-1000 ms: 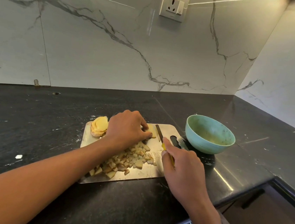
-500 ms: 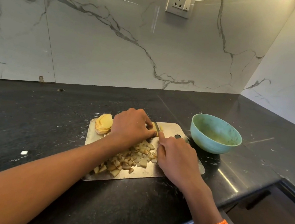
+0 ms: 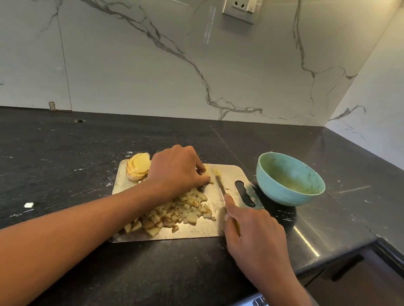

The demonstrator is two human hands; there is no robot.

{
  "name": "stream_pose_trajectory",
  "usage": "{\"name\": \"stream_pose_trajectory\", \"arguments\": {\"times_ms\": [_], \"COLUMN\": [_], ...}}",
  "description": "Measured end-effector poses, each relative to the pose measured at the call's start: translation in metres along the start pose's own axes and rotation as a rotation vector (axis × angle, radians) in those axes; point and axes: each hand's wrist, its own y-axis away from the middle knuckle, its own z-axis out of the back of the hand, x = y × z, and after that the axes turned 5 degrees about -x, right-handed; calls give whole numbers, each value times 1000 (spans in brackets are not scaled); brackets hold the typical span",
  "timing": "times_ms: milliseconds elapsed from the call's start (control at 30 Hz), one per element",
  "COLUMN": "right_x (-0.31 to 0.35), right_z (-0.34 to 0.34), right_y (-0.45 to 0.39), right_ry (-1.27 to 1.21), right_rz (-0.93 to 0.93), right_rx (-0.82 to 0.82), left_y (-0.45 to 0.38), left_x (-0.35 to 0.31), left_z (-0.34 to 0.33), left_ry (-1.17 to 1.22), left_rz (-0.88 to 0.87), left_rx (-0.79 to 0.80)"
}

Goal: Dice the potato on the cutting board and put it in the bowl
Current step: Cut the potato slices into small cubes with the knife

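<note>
Where the black countertop (image 3: 44, 160) meets the marble wall, a metal cutting board (image 3: 231, 173) with a handle slot (image 3: 244, 191) at its right end. Along its near half, a heap of diced potato (image 3: 176, 215), skin showing on many cubes. At the far left corner, a stack of potato slices (image 3: 138, 165), uncut, partly hanging past the board's edge.

Over the board's far middle, the left hand (image 3: 176, 170), knuckles up, fingers curled down and pressing on a small potato piece (image 3: 208, 172) that peeks out pale yellow beyond the fingertips. Just right of it, the knife (image 3: 220, 184), blade angled away toward the wall, its tip near that piece. Around the yellow knife handle, the right hand (image 3: 254, 236), fingers wrapped, index finger stretched forward toward the blade.

Right of the board and touching or nearly touching its slotted end, a teal bowl (image 3: 289, 190), upright, with no potato visible inside, only a yellowish smear at the bottom.

Elsewhere: a wall socket (image 3: 243, 1) high on the backsplash, a small white scrap (image 3: 29, 205) on the counter at left, a dark cabinet front (image 3: 368, 297) below the counter edge at right.
</note>
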Motion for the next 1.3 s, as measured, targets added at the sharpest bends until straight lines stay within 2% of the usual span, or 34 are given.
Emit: {"name": "stream_pose_trajectory", "arguments": {"times_ms": [300,500,833,1167,1300], "right_x": [8,18,16,7,-2], "right_z": [-3,-16,-24,-8,-3], "right_y": [-12,-48,-52,-16,1], "right_ry": [-114,-50,51,2,-30], "right_rz": [-40,-49,15,35,33], "right_rx": [-88,-35,17,46,10], "left_y": [-2,-4,-2,-2,-1], "left_x": [3,5,4,2,1], "left_z": [-3,-4,-3,-3,-3], "left_ry": [33,18,-26,-31,-32], "left_rz": [21,14,-7,-18,-9], "left_rx": [-15,-21,-54,-23,-30]}}
